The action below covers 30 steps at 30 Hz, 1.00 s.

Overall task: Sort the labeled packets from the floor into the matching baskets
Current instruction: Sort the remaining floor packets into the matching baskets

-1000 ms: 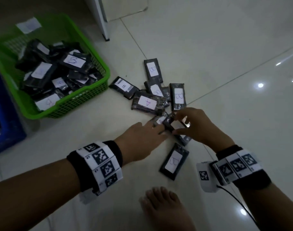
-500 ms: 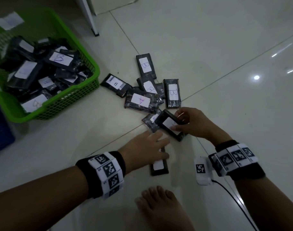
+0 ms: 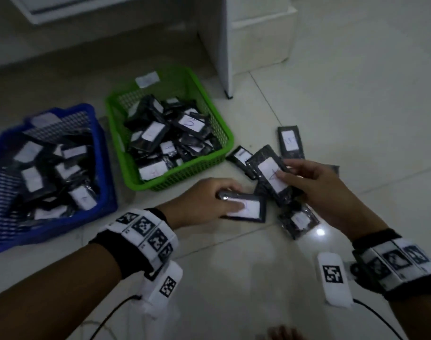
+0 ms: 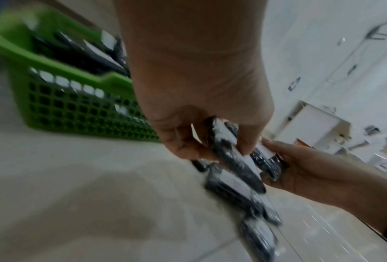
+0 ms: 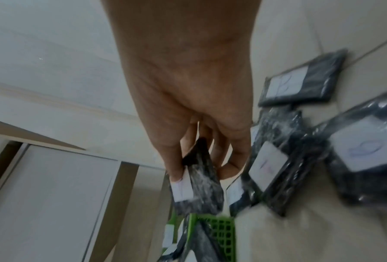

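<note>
Head view: left hand [image 3: 204,202] grips a packet [image 3: 244,209] at its 9 o'clock end, thumb on the white label, other fingers curled over the far edge. Long axis 9 to 3 o'clock, label up, free end toward 3, near the green basket's [image 3: 224,130] front corner. Right hand [image 3: 317,185] holds a second packet [image 3: 268,179], thumb pressing the label, remaining fingers beneath; long axis 11 to 5 o'clock, label up, letter too blurred to read. Blue basket [image 3: 104,192] at 9 o'clock of the green one, both holding packets. More packets loose on the floor [image 3: 357,106] between and beyond the hands. Left wrist view: packet [image 4: 230,156] edge-on, pinched between thumb and fingers [image 4: 181,141]. Right wrist view: packet [image 5: 199,184] projects past the fingertips [image 5: 175,170].
</note>
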Motion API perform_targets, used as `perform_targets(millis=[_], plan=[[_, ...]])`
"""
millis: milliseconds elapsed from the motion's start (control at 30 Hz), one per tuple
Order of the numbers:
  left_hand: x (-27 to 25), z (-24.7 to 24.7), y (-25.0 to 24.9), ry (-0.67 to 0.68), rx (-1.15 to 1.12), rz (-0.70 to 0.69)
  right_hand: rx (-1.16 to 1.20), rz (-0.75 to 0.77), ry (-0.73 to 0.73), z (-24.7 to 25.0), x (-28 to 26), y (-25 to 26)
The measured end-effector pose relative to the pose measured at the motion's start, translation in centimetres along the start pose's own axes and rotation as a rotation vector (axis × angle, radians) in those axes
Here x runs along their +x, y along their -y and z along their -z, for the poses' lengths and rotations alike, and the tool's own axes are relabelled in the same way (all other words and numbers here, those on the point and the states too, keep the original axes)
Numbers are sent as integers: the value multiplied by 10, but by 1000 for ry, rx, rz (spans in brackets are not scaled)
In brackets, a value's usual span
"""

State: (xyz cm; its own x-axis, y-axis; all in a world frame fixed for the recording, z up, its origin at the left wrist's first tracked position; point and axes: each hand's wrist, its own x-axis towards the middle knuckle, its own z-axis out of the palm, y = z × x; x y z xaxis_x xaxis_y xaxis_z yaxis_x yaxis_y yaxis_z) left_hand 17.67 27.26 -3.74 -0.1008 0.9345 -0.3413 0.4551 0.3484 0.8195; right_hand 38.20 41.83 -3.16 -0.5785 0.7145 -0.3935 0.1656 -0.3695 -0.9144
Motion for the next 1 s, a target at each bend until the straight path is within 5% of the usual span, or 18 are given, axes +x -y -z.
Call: perform_targets(millis=[167,267,400,533,633,767,1000], plan=[[-28,66,20,-592,4,-3,100,-6,12,-53,40,29],[-36,91,34,-793,-208,77,59,10,55,-83,54,37],[-37,110,46,-813,-367,204,-30,48,71,-115,64,46],[-36,117,57,-749,10,134,-140,55,99,-137,71,60],[-56,124,63,-927,189,152,-276,43,162,-160,75,66],[-112,146,84,-1217,72,220,-375,40,298,-221,79,79],[-199,162,140,-1305,47,347,-316,-22,426,-396,114,84]])
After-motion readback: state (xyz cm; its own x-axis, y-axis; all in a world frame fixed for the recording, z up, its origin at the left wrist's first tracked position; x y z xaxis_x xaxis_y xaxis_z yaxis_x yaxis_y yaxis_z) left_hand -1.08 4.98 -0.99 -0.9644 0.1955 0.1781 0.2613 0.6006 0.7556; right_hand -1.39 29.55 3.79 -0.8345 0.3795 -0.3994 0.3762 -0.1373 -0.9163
